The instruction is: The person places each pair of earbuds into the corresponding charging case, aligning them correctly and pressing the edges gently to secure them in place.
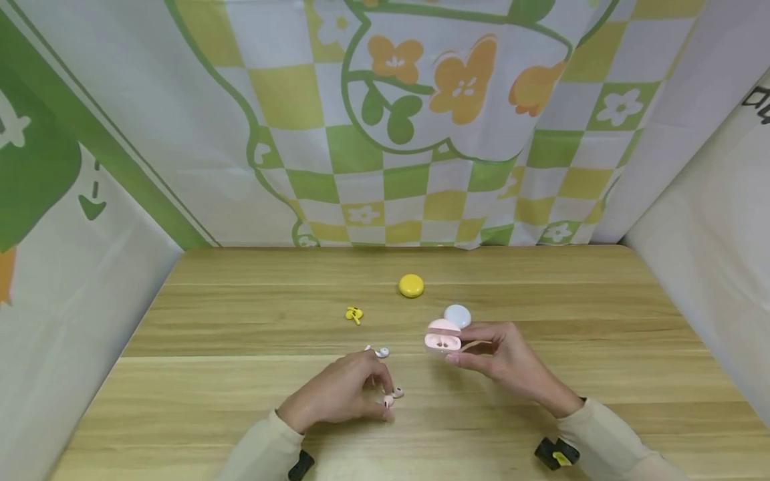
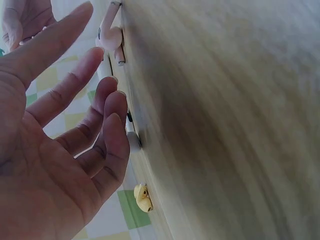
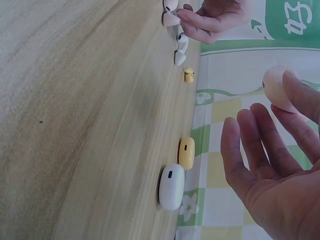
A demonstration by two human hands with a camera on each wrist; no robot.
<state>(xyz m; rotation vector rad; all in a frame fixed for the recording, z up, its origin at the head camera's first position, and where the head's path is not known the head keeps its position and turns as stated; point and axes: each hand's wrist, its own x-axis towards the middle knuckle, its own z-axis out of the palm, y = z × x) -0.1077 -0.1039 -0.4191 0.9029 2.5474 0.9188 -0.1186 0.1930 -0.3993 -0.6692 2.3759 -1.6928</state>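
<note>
My right hand [image 1: 514,361] pinches a pink case [image 1: 443,342] between thumb and fingers, lid raised and two slots showing, held above the table. In the right wrist view, the pink case [image 3: 280,89] sits at my thumb, the other fingers spread. My left hand [image 1: 343,393] is low over the table, thumb and fingers loosely bent around two pink earbuds [image 1: 388,401]. The left wrist view shows the pink earbuds [image 2: 113,38] resting on the table close to a fingertip of my left hand [image 2: 60,125]; whether it touches them, I cannot tell.
White earbuds [image 1: 383,352] lie just beyond my left hand, with yellow earbuds [image 1: 354,314] farther back. A round yellow case [image 1: 412,286] stands toward the back of the wooden table [image 1: 240,300]. Behind the pink case is a white case [image 1: 458,315]. Patterned cloth surrounds the table.
</note>
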